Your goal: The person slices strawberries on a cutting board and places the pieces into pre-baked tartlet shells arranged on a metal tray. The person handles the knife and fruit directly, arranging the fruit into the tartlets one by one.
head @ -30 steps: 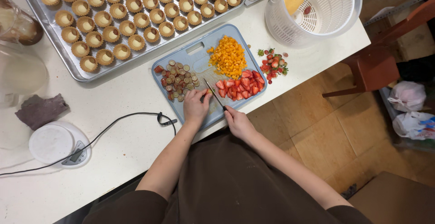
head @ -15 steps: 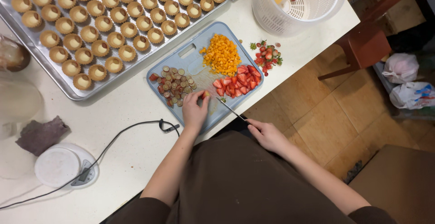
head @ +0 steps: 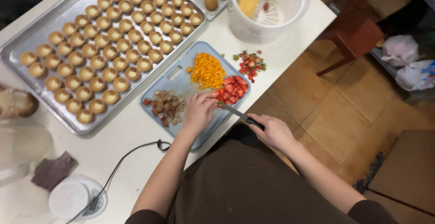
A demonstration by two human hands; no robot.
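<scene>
A light blue cutting board (head: 174,76) lies on the white counter. On it sit a heap of diced orange fruit (head: 207,70), diced red strawberries (head: 233,89) and sliced grapes (head: 166,106). My left hand (head: 198,111) rests on the board, its fingertips touching the edge of the strawberry pile. My right hand (head: 272,131) grips the black handle of a knife (head: 239,114) off the counter's edge, with the blade tip pointing at the strawberries.
A large metal tray (head: 31,38) of several small tart shells fills the upper left. A white plastic basket (head: 267,6) holds an orange fruit. Strawberry tops (head: 249,61) lie beside the board. A black cable (head: 129,160), a white scale (head: 74,199) and a reddish wooden chair (head: 362,29) are nearby.
My right hand drew back from the board past the counter edge, then came partway back with the knife. My left hand shifted right to the strawberry pile.
</scene>
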